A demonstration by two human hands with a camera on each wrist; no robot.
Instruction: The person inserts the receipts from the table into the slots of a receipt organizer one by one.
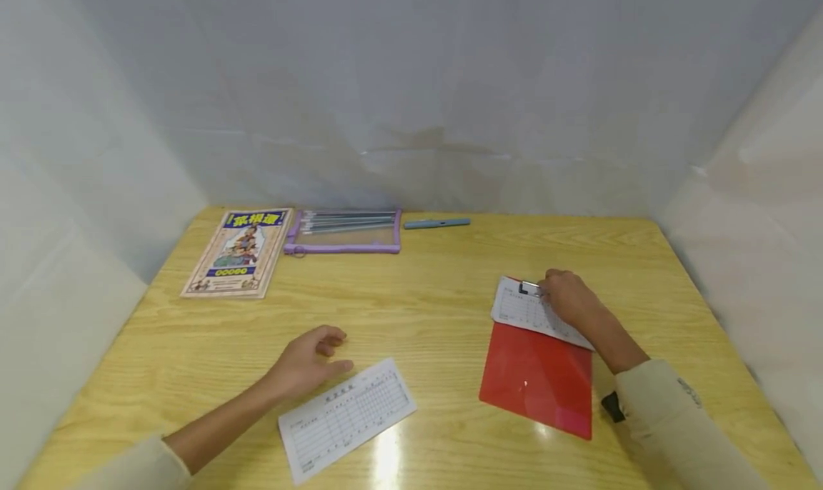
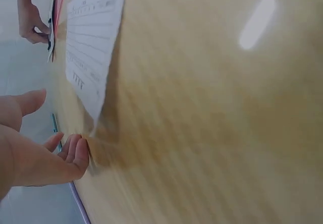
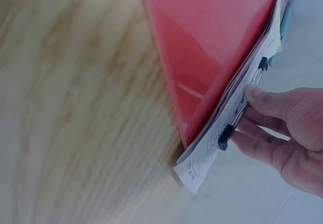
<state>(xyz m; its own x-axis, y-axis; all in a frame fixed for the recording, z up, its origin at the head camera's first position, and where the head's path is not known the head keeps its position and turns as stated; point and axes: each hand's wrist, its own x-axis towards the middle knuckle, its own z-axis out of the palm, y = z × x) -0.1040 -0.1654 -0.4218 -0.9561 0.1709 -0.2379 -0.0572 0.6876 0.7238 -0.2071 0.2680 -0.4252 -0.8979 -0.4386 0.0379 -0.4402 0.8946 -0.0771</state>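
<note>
On the right side of the table lies a red clipboard with a stack of printed paper forms across its top. My right hand grips the metal clip there. In the right wrist view, the thumb of this hand presses at the clip, with fingers behind it. A single printed form lies loose near the front edge. Just beyond its upper edge is my left hand, fingers loosely bent and nothing held. In the left wrist view the loose form is partly raised off the tabletop.
A booklet with an illustrated cover lies at the back left. Beside it is a clear zip pouch with a purple border, holding several slim sticks or pens. A blue pen lies right of the pouch. Pale sheeting walls enclose the table.
</note>
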